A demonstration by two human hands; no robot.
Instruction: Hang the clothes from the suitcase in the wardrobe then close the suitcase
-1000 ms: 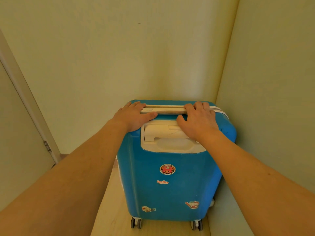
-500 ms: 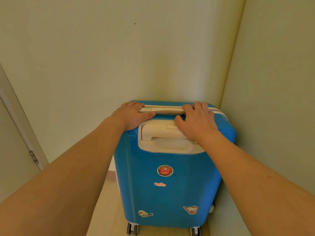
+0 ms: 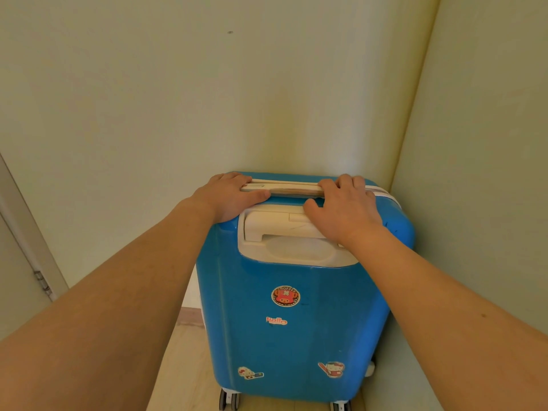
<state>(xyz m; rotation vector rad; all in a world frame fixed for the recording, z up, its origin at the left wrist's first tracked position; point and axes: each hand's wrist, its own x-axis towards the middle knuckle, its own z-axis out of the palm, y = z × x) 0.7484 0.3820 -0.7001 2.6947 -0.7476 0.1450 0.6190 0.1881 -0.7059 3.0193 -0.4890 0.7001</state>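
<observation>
Suitcase [image 3: 293,327] upright under left hand [image 3: 229,197] and right hand [image 3: 345,209].

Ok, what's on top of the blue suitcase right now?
Both hands: left hand and right hand grip the cream pull handle on the suitcase. The lower carry handle is partly covered.

head view, close, looking down forward
</observation>
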